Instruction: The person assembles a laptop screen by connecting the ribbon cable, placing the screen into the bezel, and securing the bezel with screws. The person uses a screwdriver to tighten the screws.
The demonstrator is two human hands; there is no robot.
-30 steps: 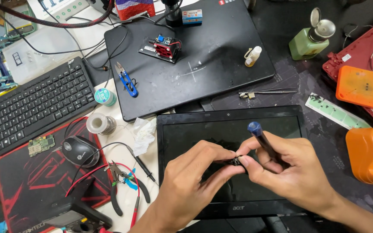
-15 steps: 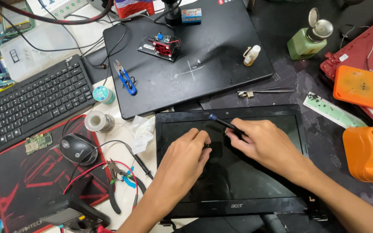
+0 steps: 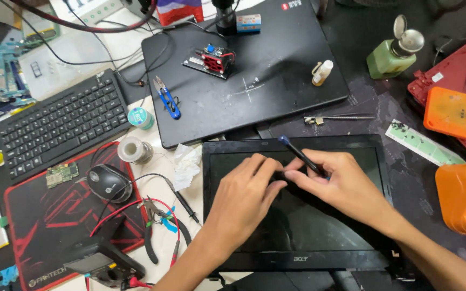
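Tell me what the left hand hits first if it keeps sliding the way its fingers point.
The left hand points up and right across the laptop screen. It would likely meet the right hand's fingertips almost at once; they look nearly touching, though depth is unclear.

Both hands rest on the black laptop screen panel (image 3: 297, 215): the left hand (image 3: 244, 196) presses its fingertips beside the right hand (image 3: 346, 186), which holds a dark screwdriver (image 3: 300, 154) angled toward the panel's top edge.
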